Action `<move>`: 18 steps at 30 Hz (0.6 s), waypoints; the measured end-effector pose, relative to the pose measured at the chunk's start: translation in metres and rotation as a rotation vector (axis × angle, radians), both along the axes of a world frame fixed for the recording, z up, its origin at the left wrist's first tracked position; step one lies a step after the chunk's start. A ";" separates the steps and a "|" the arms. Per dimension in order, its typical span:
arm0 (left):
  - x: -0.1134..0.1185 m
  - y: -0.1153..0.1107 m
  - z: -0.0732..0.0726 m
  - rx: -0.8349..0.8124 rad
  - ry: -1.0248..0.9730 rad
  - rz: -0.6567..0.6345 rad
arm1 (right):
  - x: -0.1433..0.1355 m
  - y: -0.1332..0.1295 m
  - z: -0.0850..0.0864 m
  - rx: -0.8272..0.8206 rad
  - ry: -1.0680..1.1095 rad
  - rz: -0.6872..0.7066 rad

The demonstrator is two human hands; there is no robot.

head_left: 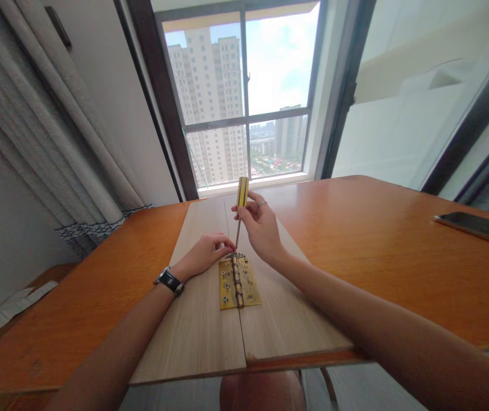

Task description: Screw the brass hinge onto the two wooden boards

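Observation:
My right hand [261,225] grips the yellow-and-black handle of a screwdriver [243,191], a ring on one finger. The screwdriver is nearly upright, its thin shaft running down to my left fingertips. My left hand [212,251], a black-strapped watch on its wrist, rests on the boards with fingers pinched together by the tip; what they hold is too small to make out. Several loose screws [236,256] lie just below the fingertips, at the top of a brass hinge [238,285]. The hinge lies open across the seam, with screws visible in its left leaf.
Two pale wooden boards [193,342] lie side by side on an orange-brown table [338,228]. A phone [479,227] lies near the table's right edge. A window [244,114] stands beyond, with a grey curtain [47,131] on the left.

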State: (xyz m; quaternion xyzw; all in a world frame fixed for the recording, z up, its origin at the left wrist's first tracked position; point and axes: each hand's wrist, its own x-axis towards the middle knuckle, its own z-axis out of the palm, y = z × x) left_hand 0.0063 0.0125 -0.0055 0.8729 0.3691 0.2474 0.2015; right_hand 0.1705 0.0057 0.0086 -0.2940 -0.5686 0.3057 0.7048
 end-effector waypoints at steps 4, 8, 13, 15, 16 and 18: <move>0.000 0.000 0.000 -0.003 0.009 0.012 | 0.000 0.000 0.000 -0.001 0.006 -0.001; 0.000 0.001 -0.001 0.007 0.006 0.004 | 0.000 0.001 0.000 -0.005 0.007 0.001; -0.003 -0.001 0.000 0.013 -0.014 0.031 | 0.001 -0.001 0.001 -0.005 0.008 0.001; -0.006 -0.002 0.002 0.018 -0.021 0.056 | 0.001 -0.003 0.002 -0.007 0.009 0.007; -0.009 -0.002 0.003 0.016 -0.023 0.060 | 0.001 -0.004 0.003 -0.010 0.013 0.021; -0.014 -0.002 0.004 0.001 -0.023 0.057 | 0.000 -0.006 0.004 -0.023 0.017 0.080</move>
